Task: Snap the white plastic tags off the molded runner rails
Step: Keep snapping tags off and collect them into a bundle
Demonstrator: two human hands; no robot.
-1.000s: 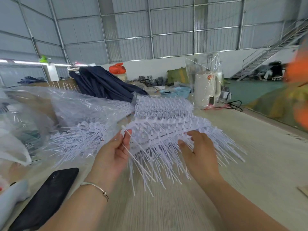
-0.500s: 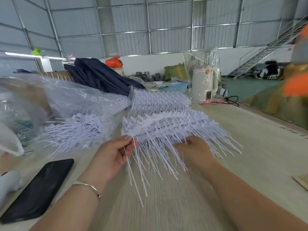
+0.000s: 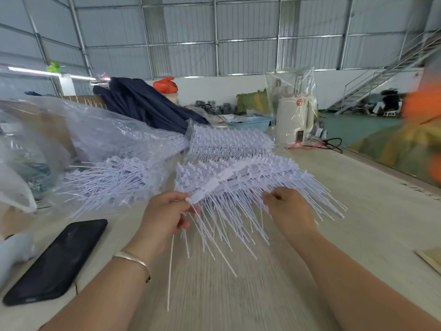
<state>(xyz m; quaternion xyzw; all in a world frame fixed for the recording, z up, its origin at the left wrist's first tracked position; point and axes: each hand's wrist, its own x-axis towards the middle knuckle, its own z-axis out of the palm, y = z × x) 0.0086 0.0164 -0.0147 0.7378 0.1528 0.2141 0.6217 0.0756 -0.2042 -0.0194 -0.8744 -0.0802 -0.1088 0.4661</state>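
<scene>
White plastic tags (image 3: 241,211) bristle from a stack of molded runner rails (image 3: 229,177) held just above a pale wood-grain table (image 3: 358,211), in the middle of the view. Compared with half a second ago, the left hand (image 3: 167,216) has closed further around the near end of the top rail, and a single thin tag now hangs straight down from it towards the table edge; the right hand (image 3: 290,211), which lay under the spread of tags, has curled into a loose fist among them. The left hand's thumb and fingers pinch the flat white end of the rail, with a thin metal bangle (image 3: 133,261) on the wrist. The right hand's fingers are bent around several tag stems near the middle of the fan, though exactly how many they grip cannot be told through the blur. The two hands sit apart, with the tags spilling between them.

The tags are long, stiff needles with small blocky heads, set in comb-like rows along the rails. A second stack of rails (image 3: 229,142) lies just behind, and more rails show through a crinkled clear plastic bag (image 3: 95,139) to the left. A glossy black phone (image 3: 57,261) lies face down near the left forearm. A dark blue cloth (image 3: 148,103) is heaped at the far end.
</scene>
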